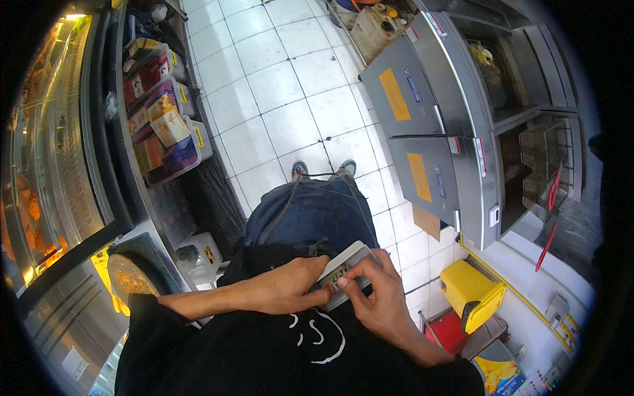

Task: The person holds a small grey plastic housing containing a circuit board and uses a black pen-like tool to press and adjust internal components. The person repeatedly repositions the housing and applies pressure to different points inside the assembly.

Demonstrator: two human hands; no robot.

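Observation:
A small, flat, light-grey rectangular case (346,256) is in front of my torso, tilted, with a row of small pale and dark shapes on its inner face. They are too small to tell apart. From the left, my left hand (289,285) is closed on the case's near side, its thumb and fingers at the edge. My right hand (384,303) grips the opposite side, with its bent thumb and forefinger over the middle of the case. My fingers hide much of it.
Clear bins (191,142) of packages line the left shelf beside a lit food display (49,145). Steel cabinets (422,165) with a fryer basket (545,158) stand on the right. A yellow bin (465,287) is at the lower right. White tiled floor (284,86) runs ahead.

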